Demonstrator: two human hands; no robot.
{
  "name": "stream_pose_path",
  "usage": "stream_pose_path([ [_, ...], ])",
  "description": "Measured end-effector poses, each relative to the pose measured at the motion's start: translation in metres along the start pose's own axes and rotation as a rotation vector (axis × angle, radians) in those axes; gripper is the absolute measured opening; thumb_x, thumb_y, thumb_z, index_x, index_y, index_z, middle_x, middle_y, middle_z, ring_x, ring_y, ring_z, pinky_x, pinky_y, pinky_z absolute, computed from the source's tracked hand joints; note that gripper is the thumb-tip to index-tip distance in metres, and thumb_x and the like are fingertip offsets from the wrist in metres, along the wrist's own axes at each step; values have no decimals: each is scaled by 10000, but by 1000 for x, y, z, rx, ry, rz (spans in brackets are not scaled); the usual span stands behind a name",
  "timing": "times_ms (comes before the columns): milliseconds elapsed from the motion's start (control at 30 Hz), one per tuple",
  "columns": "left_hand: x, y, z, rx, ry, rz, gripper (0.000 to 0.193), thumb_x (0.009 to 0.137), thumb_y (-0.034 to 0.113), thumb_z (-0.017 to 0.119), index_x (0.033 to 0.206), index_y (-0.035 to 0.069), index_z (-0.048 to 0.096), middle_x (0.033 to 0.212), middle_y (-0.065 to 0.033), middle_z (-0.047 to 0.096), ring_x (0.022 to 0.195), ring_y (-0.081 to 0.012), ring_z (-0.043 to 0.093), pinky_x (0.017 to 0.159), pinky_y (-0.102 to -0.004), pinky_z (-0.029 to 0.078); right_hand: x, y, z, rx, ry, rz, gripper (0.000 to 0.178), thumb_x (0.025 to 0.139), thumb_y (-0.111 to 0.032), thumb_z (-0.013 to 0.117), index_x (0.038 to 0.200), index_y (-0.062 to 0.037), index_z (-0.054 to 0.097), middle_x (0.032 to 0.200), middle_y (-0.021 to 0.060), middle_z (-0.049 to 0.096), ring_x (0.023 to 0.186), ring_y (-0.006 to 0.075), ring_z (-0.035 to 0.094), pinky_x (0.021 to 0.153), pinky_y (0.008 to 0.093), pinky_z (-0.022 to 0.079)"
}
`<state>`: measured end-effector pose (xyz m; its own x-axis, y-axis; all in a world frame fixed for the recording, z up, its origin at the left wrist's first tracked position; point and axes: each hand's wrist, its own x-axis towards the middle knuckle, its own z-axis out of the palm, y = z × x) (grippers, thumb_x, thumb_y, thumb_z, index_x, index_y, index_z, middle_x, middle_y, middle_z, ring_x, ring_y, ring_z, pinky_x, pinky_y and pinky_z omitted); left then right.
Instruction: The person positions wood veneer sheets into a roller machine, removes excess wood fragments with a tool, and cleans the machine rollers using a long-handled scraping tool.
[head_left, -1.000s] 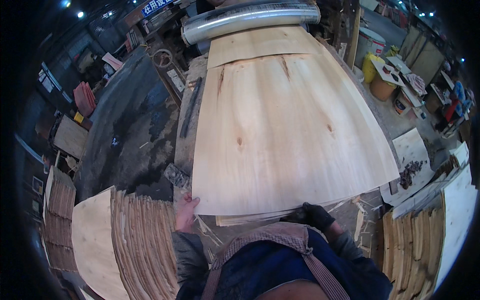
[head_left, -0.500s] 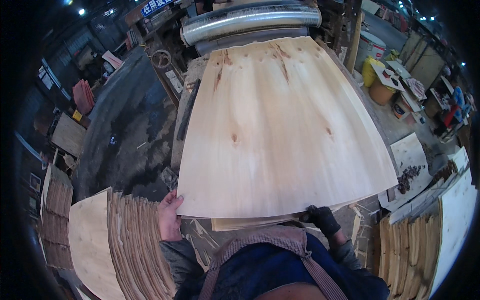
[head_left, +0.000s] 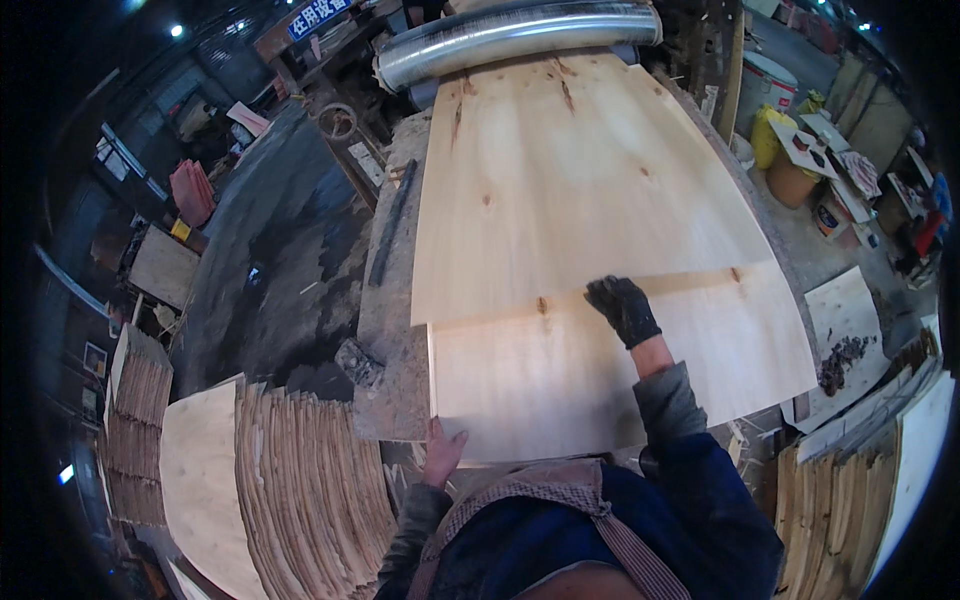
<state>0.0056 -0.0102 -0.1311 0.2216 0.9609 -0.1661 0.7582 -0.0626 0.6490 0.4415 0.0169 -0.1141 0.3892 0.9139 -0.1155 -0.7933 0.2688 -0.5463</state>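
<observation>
Head view: the upper wood sheet is hiding part of the lower sheet, its far edge blurring at the roller, its long axis apparently running that way. It is lying ahead of the unclenched, gloved right hand; the left hand, grip unclear, is touching the lower sheet's corner.

The grey table carries wooden sheets — overlapping.

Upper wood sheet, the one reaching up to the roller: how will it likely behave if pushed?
The upper wood sheet is broad and looks thin, so it would probably flex if pushed unevenly. It lies flat over the lower sheet, so it may slide rather than tip. Dark streaks near the roller may be weak spots, apt to split.
</observation>
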Motion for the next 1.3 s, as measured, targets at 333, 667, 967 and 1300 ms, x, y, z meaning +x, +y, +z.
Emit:
stream_pose_path([
  [333,-7,27,-36,-617,-34,-59,449,750,30,582,1164,-64,437,1099,-174,547,1018,-251,526,916,-325,385,-93,40,5,-172,10,441,348,857,-111,521,1192,-37,463,1086,196,568,1011,364,552,867,486,453],
  [667,-20,85,-87,-950,-36,-56,385,763,-97,526,1135,-32,451,1030,-115,599,938,-150,565,829,-249,431,-243,32,-9,-210,86,699,341,907,-272,460,1064,14,558,1029,161,609,957,292,587,841,414,467],
  [967,-17,115,-135,-1149,-8,-110,289,769,-83,523,1053,-32,524,982,-118,621,895,-157,584,806,-258,449,-266,-2,-19,-354,270,490,366,898,-300,489,847,51,580,761,170,628,741,297,621,748,430,501],
  [1300,22,9,-45,-639,42,-148,566,762,72,595,1266,-52,369,1160,-158,521,1020,-236,523,893,-335,408,-148,-11,31,-418,347,336,298,864,-231,556,875,67,539,713,162,583,650,284,600,643,400,541],
])
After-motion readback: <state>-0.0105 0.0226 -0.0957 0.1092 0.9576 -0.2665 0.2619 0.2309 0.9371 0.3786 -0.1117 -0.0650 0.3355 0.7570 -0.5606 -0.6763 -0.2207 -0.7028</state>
